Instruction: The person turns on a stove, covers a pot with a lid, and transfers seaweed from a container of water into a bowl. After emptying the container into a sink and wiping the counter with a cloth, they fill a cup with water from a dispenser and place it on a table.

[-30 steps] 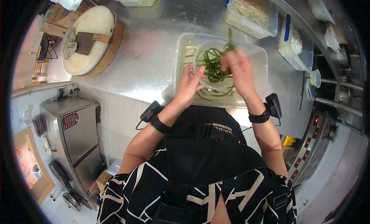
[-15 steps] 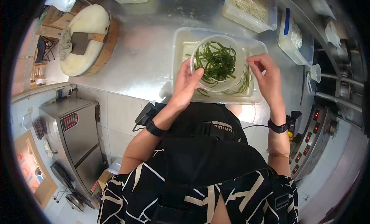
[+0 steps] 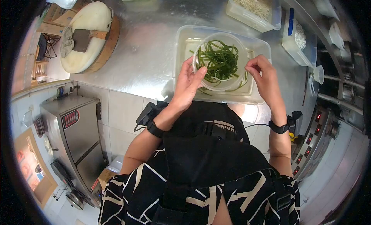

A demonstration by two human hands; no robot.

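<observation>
My left hand (image 3: 188,82) grips the near rim of a round clear plastic bowl (image 3: 236,42) filled with long green vegetable strips (image 3: 220,61). The bowl is held over a large rectangular clear tub (image 3: 185,39) on the steel counter. My right hand (image 3: 263,75) is at the bowl's right edge, fingers curled and pinching thin green strips at the rim. A few loose strips lie in the tub below the bowl.
A round wooden chopping block (image 3: 89,35) with a cleaver (image 3: 85,38) and a cloth lies at the left. Clear containers of pale shredded food (image 3: 253,8) and white noodles (image 3: 299,39) stand at the back right. A stove panel (image 3: 313,142) runs along the right.
My right hand left the bowl's middle, swung out to the right, then came back to the bowl's right rim. The bowl shifted slightly right in my left hand.
</observation>
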